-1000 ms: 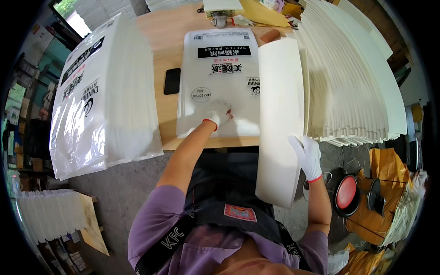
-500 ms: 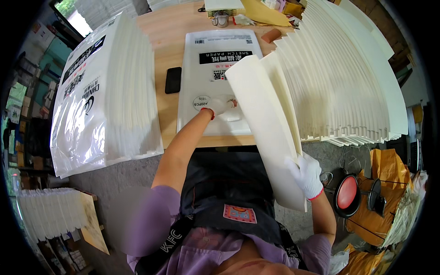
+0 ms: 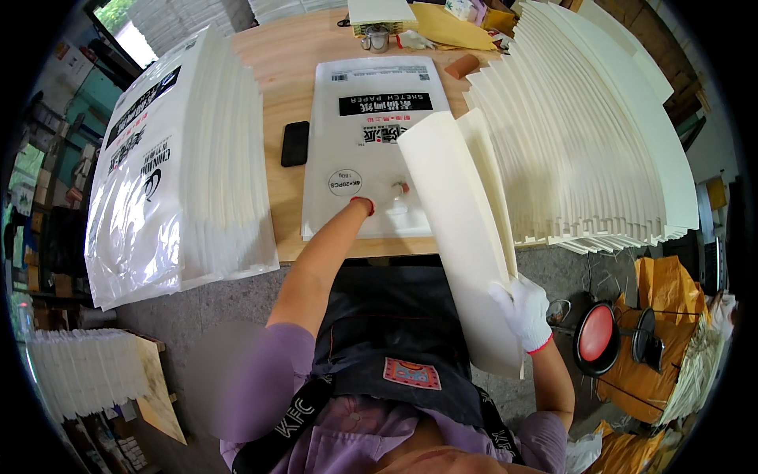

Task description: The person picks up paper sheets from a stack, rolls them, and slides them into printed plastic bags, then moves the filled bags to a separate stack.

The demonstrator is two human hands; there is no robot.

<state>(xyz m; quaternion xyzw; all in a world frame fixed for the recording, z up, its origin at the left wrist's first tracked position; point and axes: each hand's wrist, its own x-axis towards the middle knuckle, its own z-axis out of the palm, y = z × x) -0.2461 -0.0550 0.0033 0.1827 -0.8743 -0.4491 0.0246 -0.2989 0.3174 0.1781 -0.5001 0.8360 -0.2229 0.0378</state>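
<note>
Wooden table (image 3: 292, 47) underneath; the printed plastic bag (image 3: 357, 154) lies central, left hand (image 3: 387, 199) at its near end, fingers too faint to judge; right hand (image 3: 525, 312) clamps curved paper sheets (image 3: 460, 245) near right, where even support should limit creasing

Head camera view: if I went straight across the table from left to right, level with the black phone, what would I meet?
Pile of filled plastic bags → black phone → printed clear bag → curved white paper → tall fanned stack of white paper.
</note>
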